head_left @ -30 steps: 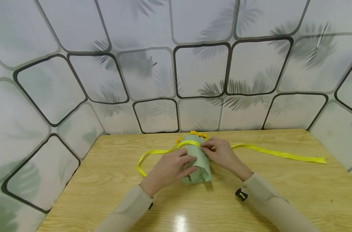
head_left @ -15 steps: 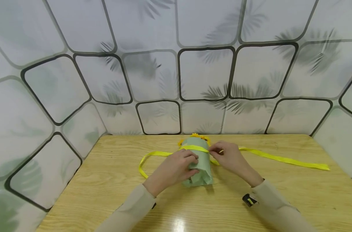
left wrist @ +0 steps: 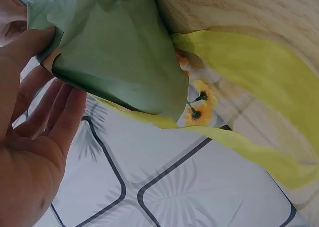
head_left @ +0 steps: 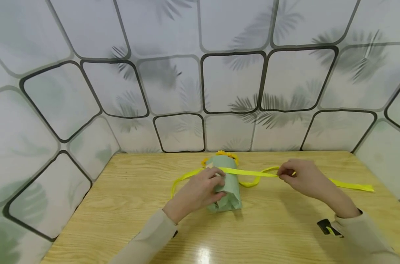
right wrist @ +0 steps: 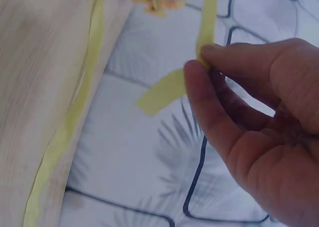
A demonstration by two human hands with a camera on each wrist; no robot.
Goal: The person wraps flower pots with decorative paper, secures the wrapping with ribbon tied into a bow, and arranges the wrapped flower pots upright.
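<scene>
A bouquet wrapped in pale green paper (head_left: pixel 232 185) lies on the table, its yellow-orange flowers (left wrist: pixel 199 113) peeking out at the far end. My left hand (head_left: pixel 198 189) holds the wrapped bouquet, thumb on the paper and fingers along its side. A bright yellow ribbon (head_left: pixel 249 172) crosses over the wrapping. Off to the right, my right hand (head_left: pixel 303 179) pinches this ribbon between thumb and fingertips, stretching it nearly straight from the bouquet. In the right wrist view, a short ribbon end (right wrist: pixel 159 94) sticks out past the fingertips. The bouquet's underside is hidden.
Another length of ribbon (head_left: pixel 351 185) lies across the wooden table (head_left: pixel 127 205) on the right, behind the right hand. A ribbon loop (head_left: pixel 178 181) curves left of the bouquet. A patterned panel wall (head_left: pixel 233 80) stands along the table's back edge and both sides.
My right hand has moved right, away from the bouquet, drawing the ribbon out with it. The ribbon loop on the left has become smaller. The left hand has stayed on the bouquet.
</scene>
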